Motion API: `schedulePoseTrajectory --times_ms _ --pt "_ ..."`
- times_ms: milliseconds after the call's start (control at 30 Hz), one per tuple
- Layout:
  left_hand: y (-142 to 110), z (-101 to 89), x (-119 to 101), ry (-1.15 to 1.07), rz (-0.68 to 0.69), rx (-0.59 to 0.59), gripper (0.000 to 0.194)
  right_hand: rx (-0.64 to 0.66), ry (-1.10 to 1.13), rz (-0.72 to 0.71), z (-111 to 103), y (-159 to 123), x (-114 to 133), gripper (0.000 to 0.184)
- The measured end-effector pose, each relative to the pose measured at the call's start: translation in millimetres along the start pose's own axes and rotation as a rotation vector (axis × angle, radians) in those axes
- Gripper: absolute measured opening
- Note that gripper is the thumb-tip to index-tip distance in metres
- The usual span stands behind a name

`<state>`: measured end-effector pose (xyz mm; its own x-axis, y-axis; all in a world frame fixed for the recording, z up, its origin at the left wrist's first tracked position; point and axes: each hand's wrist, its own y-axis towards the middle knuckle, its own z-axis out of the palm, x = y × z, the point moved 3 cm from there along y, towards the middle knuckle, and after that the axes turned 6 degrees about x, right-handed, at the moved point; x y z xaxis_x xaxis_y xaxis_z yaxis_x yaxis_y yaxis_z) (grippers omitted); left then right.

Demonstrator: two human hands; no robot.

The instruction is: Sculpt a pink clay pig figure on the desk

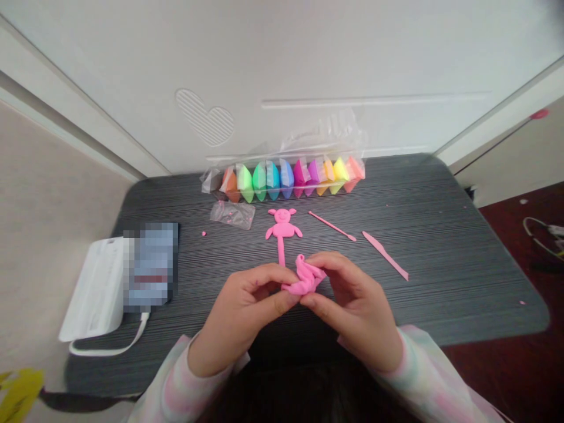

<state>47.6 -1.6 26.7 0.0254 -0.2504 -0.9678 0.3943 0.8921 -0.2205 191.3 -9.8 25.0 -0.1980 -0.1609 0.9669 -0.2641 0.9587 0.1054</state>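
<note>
L hand (240,308) & R hand (363,311): grip of each pinched on folded pink clay (306,279), held nr clay figure (282,226) on surface (440,235); clay partly covered, folds hard to read. Figure's strip (281,249): lower end hidden. Item by white cable (108,352) pixelated; yellow thing (20,390) cut off, can't ID.

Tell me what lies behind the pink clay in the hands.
Behind the pink clay, a pink figure with a long stem lies on the table; farther back, a row of colorful packets. Whether the stem continues beneath the left hand can't be seen.
</note>
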Motion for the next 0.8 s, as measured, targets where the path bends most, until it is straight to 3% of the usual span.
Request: schedulePoseTrajectory --times_ms 67,200,433,600,700,800 --pt "0.4 -1.5 5.3 -0.091 -0.028 -0.064 0.004 -0.004 -0.020 -0.001 1.3 0.0 1.8 0.021" --pt "0.0 -3.9 9.3 -0.140 0.017 -0.168 0.023 0.038 -0.056 -0.022 2.4 0.5 6.3 0.017" --pt "-2.0 -0.4 -0.9 0.262 0.116 -0.102 0.021 0.056 -0.121 0.037 1.4 2.5 7.1 0.013" --pt "-4.9 -0.7 -4.1 0.330 0.116 -0.147 0.020 -0.042 -0.039 0.150 1.0 1.2 -2.9 0.007" --pt "-4.1 -1.3 0.4 0.227 0.028 -0.176 0.013 -0.068 0.116 0.188 1.2 2.5 -6.5 0.010" --pt "-0.6 2.3 8.3 -0.082 -0.002 -0.197 0.008 -0.089 0.306 0.160 3.0 2.7 -6.4 0.010"
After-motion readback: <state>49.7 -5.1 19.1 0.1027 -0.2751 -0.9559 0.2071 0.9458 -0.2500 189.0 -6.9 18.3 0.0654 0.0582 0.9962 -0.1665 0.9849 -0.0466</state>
